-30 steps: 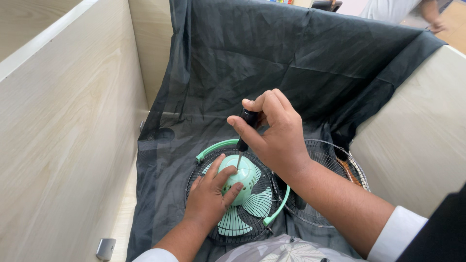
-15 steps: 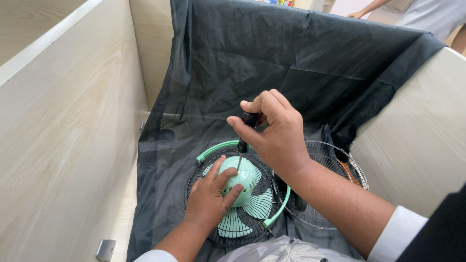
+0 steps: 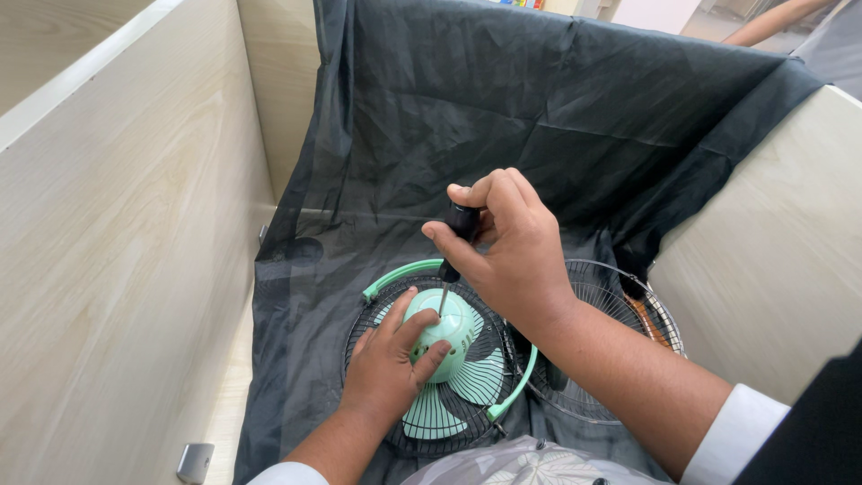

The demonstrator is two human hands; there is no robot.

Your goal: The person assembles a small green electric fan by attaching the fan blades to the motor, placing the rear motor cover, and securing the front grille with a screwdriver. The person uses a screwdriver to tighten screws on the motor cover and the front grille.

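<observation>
Head view looks down into a wood-panelled compartment [image 3: 117, 269] lined with a black cloth [image 3: 539, 117], and much of the work is covered by the person's own hands. The right hand [image 3: 512, 251] hides most of the screwdriver [image 3: 456, 238]: only its black handle top and the thin shaft below the fingers show, and the tip meets the hub of the mint-green fan [image 3: 449, 350] at a spot too small to make out. The fan lies flat on the cloth, its blades partly under the left hand [image 3: 386, 368] and its lower edge cut off by the person's clothing. A second wire grille [image 3: 611, 332] lies just beside the fan, half hidden by the right forearm. The right hand is clenched around the screwdriver handle, wrist raised, tool held nearly upright. The left hand lies open on the fan hub, fingers spread and pressing on it, gripping nothing.
</observation>
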